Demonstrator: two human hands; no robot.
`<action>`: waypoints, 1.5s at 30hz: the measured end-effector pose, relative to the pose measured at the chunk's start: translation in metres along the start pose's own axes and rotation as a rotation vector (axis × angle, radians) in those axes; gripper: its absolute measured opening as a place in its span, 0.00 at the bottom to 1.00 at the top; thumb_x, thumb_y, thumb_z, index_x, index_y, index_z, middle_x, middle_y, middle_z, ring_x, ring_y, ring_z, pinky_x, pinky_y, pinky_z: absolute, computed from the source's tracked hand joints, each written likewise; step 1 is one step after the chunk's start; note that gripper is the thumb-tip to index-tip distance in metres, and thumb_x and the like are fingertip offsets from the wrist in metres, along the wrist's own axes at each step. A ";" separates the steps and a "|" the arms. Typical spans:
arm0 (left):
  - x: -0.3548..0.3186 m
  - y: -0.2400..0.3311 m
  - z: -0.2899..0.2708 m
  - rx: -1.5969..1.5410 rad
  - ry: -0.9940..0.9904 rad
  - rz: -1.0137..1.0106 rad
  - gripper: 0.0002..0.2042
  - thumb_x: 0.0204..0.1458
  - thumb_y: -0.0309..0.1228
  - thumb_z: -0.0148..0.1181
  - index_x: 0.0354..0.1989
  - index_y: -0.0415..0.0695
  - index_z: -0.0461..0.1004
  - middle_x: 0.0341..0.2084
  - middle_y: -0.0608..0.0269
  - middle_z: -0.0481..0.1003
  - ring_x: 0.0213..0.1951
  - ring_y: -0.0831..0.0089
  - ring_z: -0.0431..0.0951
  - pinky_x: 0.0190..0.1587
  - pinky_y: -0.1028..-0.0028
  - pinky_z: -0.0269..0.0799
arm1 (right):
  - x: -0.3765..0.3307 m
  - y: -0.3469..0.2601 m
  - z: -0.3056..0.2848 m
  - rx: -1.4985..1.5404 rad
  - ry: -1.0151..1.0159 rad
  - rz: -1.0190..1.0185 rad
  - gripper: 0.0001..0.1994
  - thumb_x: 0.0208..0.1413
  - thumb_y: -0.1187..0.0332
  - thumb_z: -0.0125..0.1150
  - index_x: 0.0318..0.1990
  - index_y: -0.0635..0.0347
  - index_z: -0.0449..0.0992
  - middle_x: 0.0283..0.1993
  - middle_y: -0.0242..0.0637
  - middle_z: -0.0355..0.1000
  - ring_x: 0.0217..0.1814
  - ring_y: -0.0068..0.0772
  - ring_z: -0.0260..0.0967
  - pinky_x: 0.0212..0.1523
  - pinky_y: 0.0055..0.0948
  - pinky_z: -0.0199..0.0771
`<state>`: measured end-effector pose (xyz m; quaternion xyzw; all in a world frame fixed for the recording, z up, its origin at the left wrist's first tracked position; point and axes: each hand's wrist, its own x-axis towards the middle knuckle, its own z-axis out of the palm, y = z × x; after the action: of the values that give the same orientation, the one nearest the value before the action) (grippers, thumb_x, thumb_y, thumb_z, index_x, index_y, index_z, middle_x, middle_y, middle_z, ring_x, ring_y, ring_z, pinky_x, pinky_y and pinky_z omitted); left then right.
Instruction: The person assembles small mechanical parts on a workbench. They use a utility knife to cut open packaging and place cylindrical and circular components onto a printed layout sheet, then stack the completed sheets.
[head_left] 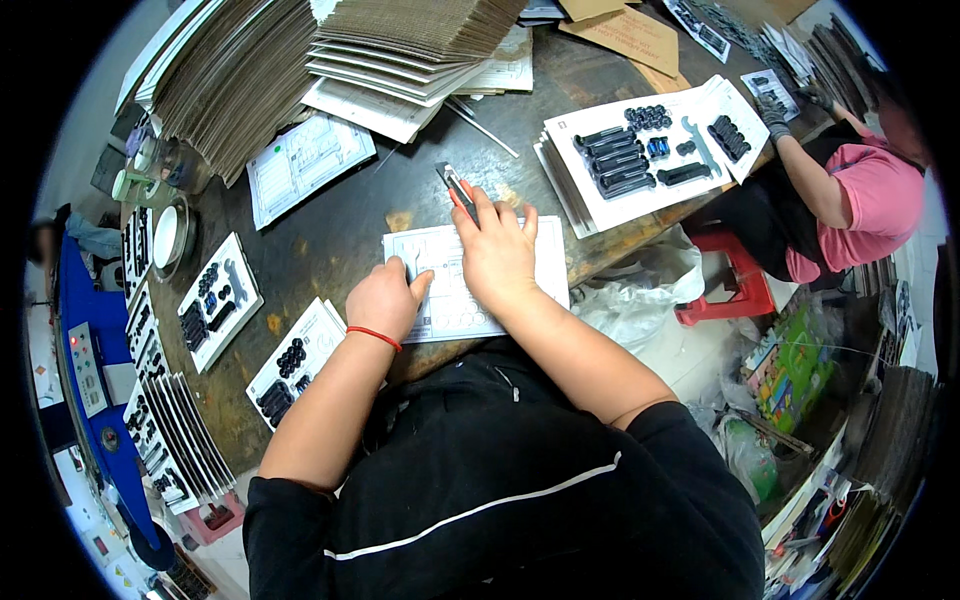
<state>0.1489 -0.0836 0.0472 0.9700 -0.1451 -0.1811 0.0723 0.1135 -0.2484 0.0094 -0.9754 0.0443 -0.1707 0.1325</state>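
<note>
A white card sheet [440, 318] printed with line drawings lies at the table edge in front of me. My left hand [383, 303] rests on its left part, fingers curled under and thumb stuck out; whatever the fingers hold is hidden. Over the sheet's upper middle lies my right hand [500, 262], with its fingers stretched and spread. Just past its index and middle fingertips is a utility knife [459, 187] with orange and black parts, partly covered by those fingertips. On the left, two cards [228, 318] [318, 345] carry black hardware.
Tall cardboard stacks [235, 85] stand at the back left, near a printed sheet [310, 165]. A stack of cards [590, 205] at right bears black bolts, nuts and a wrench [702, 147]. Beyond sits a gloved co-worker [860, 195], beside a red stool [735, 285].
</note>
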 end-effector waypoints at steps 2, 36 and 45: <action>0.001 -0.005 0.006 0.032 0.031 0.018 0.22 0.59 0.49 0.53 0.35 0.38 0.74 0.34 0.46 0.79 0.37 0.48 0.80 0.39 0.54 0.75 | -0.002 -0.002 -0.001 -0.054 0.087 0.009 0.20 0.50 0.71 0.57 0.53 0.54 0.77 0.67 0.42 0.63 0.66 0.52 0.60 0.66 0.65 0.46; 0.038 -0.071 -0.013 -0.342 0.585 0.052 0.19 0.58 0.40 0.62 0.48 0.37 0.73 0.39 0.51 0.78 0.40 0.56 0.80 0.40 0.63 0.76 | -0.020 -0.040 0.019 0.091 0.049 -0.165 0.24 0.51 0.70 0.53 0.58 0.65 0.70 0.58 0.45 0.69 0.59 0.44 0.65 0.67 0.51 0.53; -0.001 -0.017 -0.007 -0.046 -0.051 -0.041 0.27 0.49 0.57 0.64 0.32 0.38 0.76 0.30 0.46 0.80 0.35 0.49 0.80 0.38 0.57 0.74 | -0.022 -0.037 0.011 0.303 0.134 -0.088 0.26 0.45 0.73 0.57 0.58 0.62 0.70 0.52 0.39 0.72 0.55 0.39 0.68 0.64 0.49 0.56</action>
<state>0.1554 -0.0663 0.0501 0.9660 -0.1227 -0.2104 0.0872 0.0982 -0.2074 0.0028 -0.9317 -0.0159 -0.2460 0.2670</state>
